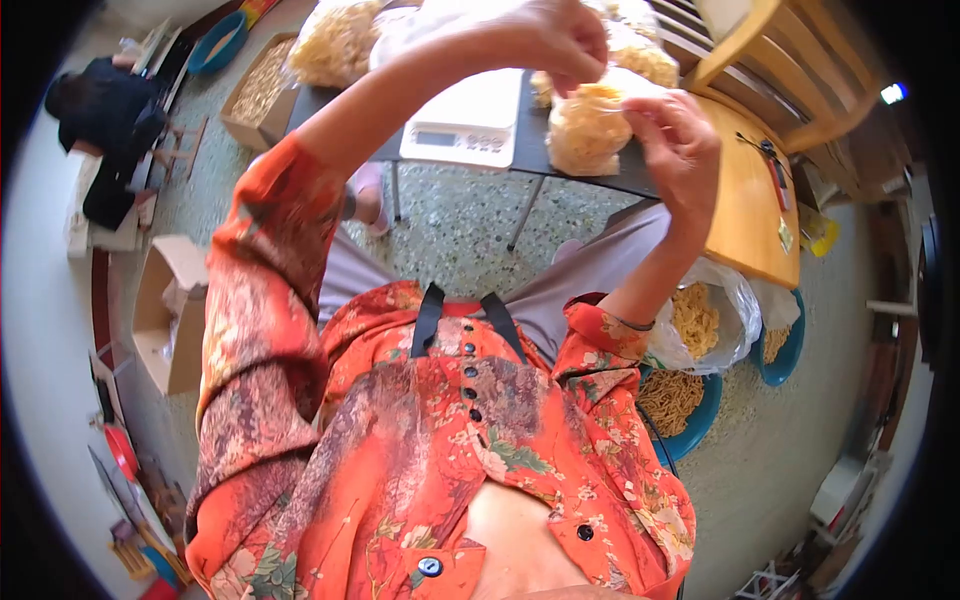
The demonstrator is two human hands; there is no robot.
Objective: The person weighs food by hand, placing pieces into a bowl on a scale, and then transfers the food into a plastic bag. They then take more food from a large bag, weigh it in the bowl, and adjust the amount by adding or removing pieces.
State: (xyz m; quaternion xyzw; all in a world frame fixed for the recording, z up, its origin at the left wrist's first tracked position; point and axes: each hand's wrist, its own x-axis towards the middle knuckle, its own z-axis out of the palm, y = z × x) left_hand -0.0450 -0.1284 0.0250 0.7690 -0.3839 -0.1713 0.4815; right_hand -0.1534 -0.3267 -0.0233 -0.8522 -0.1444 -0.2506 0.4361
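A clear plastic bag of yellowish snack pieces (585, 135) stands at the front edge of the dark table. My left hand (565, 42) reaches across from the left, its fingers pinched together just above the bag's mouth. Closed at the bag's right upper edge, my right hand (678, 145) grips the plastic between thumb and fingers. A white digital scale (462, 120) lies left of the bag, below my left forearm. Glare washes out some of the thin plastic between the hands.
Filled bags (335, 45) sit at the table's back. A wooden stool (745, 190) holds scissors (768, 150). At right are an open bag of yellow pieces (695, 320) and blue basins (700, 425). Cardboard boxes (165, 330) and a seated person (110, 115) are at left.
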